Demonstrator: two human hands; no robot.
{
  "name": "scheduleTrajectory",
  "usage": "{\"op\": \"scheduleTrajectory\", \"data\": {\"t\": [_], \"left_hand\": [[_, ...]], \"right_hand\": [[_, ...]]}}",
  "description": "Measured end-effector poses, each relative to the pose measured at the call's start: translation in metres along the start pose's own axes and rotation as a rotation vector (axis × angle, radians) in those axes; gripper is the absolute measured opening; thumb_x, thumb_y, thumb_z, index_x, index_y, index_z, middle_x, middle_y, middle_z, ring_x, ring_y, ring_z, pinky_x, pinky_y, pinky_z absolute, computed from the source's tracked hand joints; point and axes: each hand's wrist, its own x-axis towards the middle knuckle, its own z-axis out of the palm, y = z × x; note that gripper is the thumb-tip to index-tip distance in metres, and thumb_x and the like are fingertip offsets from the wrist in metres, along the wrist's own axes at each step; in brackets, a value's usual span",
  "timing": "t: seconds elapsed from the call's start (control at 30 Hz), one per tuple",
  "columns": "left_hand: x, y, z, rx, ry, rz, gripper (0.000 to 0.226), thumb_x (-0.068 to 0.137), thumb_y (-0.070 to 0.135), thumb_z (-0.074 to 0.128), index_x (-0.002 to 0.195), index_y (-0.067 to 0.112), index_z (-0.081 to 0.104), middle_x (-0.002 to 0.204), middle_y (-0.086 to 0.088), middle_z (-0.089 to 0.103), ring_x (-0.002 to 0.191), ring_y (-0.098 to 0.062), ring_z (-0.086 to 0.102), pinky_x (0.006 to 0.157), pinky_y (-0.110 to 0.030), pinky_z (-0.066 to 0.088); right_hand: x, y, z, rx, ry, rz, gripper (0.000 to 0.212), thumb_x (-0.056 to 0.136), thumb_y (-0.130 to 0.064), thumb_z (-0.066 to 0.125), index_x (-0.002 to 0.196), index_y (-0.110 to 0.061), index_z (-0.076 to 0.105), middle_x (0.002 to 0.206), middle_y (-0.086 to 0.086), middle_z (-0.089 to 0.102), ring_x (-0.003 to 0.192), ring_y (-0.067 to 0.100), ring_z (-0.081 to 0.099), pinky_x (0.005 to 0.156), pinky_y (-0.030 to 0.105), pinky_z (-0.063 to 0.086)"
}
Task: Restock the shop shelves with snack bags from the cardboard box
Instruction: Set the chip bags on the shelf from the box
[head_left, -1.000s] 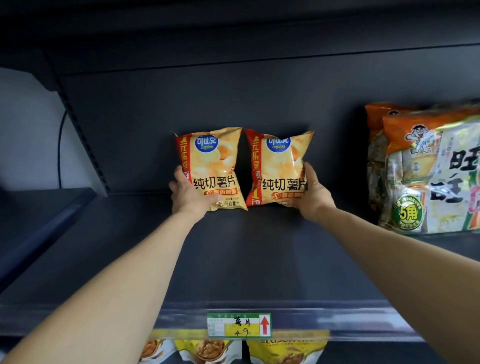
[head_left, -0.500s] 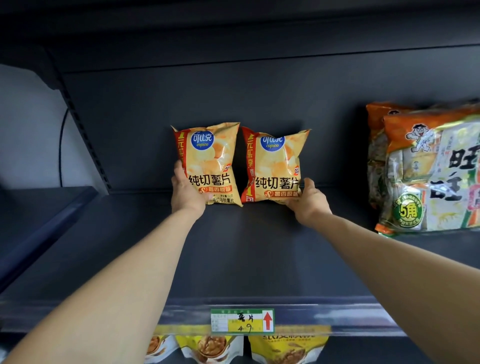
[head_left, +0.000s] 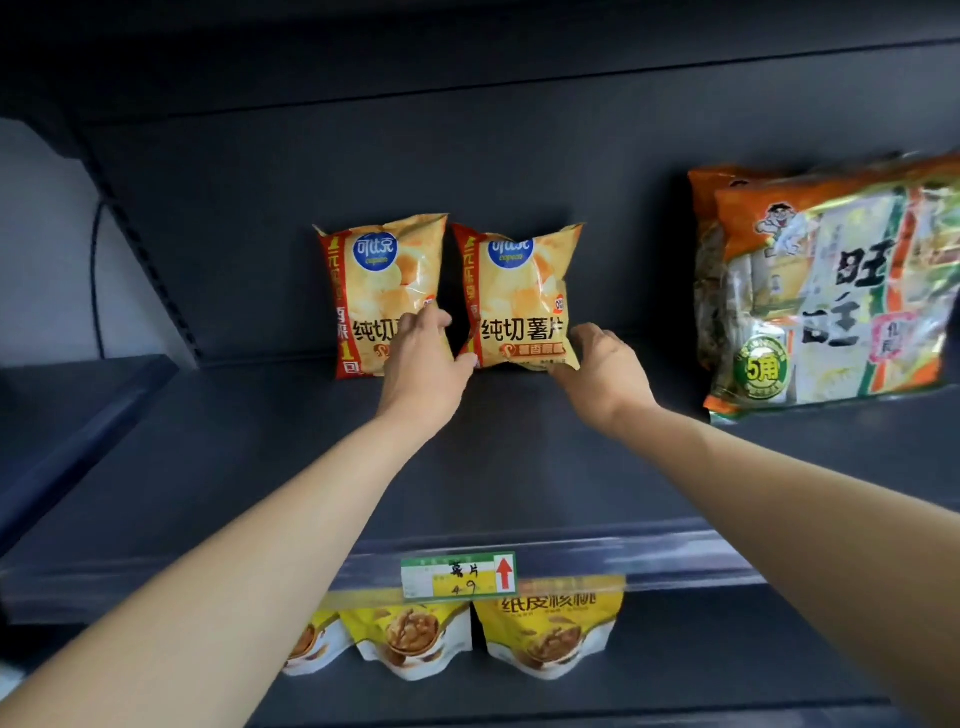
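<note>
Two yellow chip bags stand upright side by side at the back of the dark shelf (head_left: 260, 467). My left hand (head_left: 423, 364) reaches between them. Its fingers lie on the front of the left chip bag (head_left: 382, 275), hiding that bag's lower right part, and its thumb touches the lower left corner of the right chip bag (head_left: 519, 291). My right hand (head_left: 605, 371) is at the right bag's lower right corner and pinches it between thumb and fingers. No cardboard box is in view.
Large orange and white rice-cracker packs (head_left: 831, 291) stand at the shelf's right end. A price tag (head_left: 460, 576) sits on the front rail. Yellow walnut bags (head_left: 550, 634) stand on the shelf below. Bare shelf floor lies in front of and left of the chip bags.
Both bags now stand on the shelf, closer together. My left hand moved from the left bag's outer side to the gap between the bags. My right hand slid down to the right bag's corner.
</note>
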Motion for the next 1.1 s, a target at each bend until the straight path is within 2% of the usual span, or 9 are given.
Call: {"op": "scheduleTrajectory", "data": {"t": [0.23,0.33,0.63,0.7,0.77,0.83,0.9,1.0,1.1], "left_hand": [[-0.052,0.082,0.02,0.074,-0.167,0.407,0.038,0.09,0.017,0.061,0.126,0.015,0.051,0.126,-0.002,0.046,0.118,-0.019,0.046,0.097,-0.029,0.036],[-0.068,0.117,0.026,0.159,-0.303,0.568,0.041,0.089,0.012,0.061,0.128,0.013,0.05,0.128,-0.005,0.045,0.121,-0.023,0.043,0.101,-0.034,0.034],[-0.095,0.261,-0.02,0.232,-0.559,0.748,0.037,0.087,0.01,0.062,0.123,0.009,0.053,0.122,-0.008,0.05,0.118,-0.027,0.044,0.098,-0.039,0.034],[-0.1,0.295,-0.037,0.204,-0.587,0.776,0.039,0.084,0.007,0.064,0.122,0.008,0.055,0.121,-0.009,0.052,0.118,-0.029,0.046,0.096,-0.039,0.035],[-0.107,0.33,-0.056,0.17,-0.634,0.808,0.04,0.082,0.004,0.064,0.122,0.008,0.057,0.12,-0.009,0.053,0.117,-0.029,0.047,0.096,-0.037,0.036],[-0.117,0.367,-0.076,0.147,-0.698,0.839,0.04,0.085,0.006,0.061,0.124,0.009,0.055,0.123,-0.008,0.052,0.119,-0.028,0.047,0.099,-0.038,0.035],[-0.127,0.405,-0.097,0.129,-0.776,0.881,0.038,0.089,0.011,0.057,0.127,0.01,0.052,0.125,-0.007,0.05,0.12,-0.027,0.046,0.101,-0.038,0.035],[-0.138,0.463,-0.127,0.114,-0.837,0.981,0.034,0.092,0.015,0.054,0.126,0.012,0.051,0.126,-0.005,0.049,0.119,-0.026,0.046,0.1,-0.038,0.035],[-0.149,0.516,-0.146,0.121,-0.869,1.065,0.033,0.093,0.017,0.052,0.126,0.015,0.049,0.126,-0.004,0.048,0.119,-0.025,0.045,0.099,-0.037,0.036]], "right_hand": [[-0.046,0.029,-0.056,-0.266,0.11,-0.115,0.042,0.094,-0.03,0.054,0.131,-0.012,0.046,0.129,0.009,0.051,0.121,0.029,0.044,0.095,0.038,0.037],[-0.074,0.045,-0.091,-0.351,0.108,-0.106,0.04,0.094,-0.031,0.052,0.129,-0.013,0.046,0.128,0.007,0.051,0.121,0.028,0.043,0.093,0.037,0.036],[-0.133,0.043,-0.262,-0.567,0.01,0.145,0.028,0.093,-0.02,0.049,0.12,-0.012,0.049,0.121,0.006,0.055,0.118,0.027,0.046,0.094,0.034,0.035],[-0.143,0.031,-0.304,-0.628,0.016,0.19,0.031,0.084,-0.02,0.062,0.113,-0.011,0.056,0.111,0.007,0.06,0.111,0.029,0.053,0.088,0.036,0.04],[-0.154,0.018,-0.35,-0.647,0.041,0.264,0.035,0.058,-0.019,0.083,0.086,-0.011,0.064,0.083,0.007,0.065,0.086,0.029,0.063,0.071,0.032,0.048],[-0.168,0.012,-0.394,-0.659,0.055,0.32,0.038,0.042,-0.018,0.087,0.068,-0.013,0.06,0.067,0.005,0.061,0.07,0.029,0.064,0.06,0.03,0.049],[-0.183,0.002,-0.439,-0.642,0.005,0.398,0.032,0.053,-0.017,0.083,0.077,-0.011,0.062,0.078,0.008,0.064,0.081,0.032,0.064,0.068,0.034,0.049],[-0.205,-0.011,-0.502,-0.674,0.048,0.475,0.026,0.088,-0.019,0.056,0.113,-0.011,0.056,0.116,0.007,0.057,0.116,0.03,0.049,0.095,0.038,0.035],[-0.228,-0.017,-0.553,-0.701,0.09,0.602,0.029,0.095,-0.022,0.047,0.123,-0.015,0.05,0.125,0.005,0.054,0.121,0.027,0.044,0.098,0.037,0.033]]}}
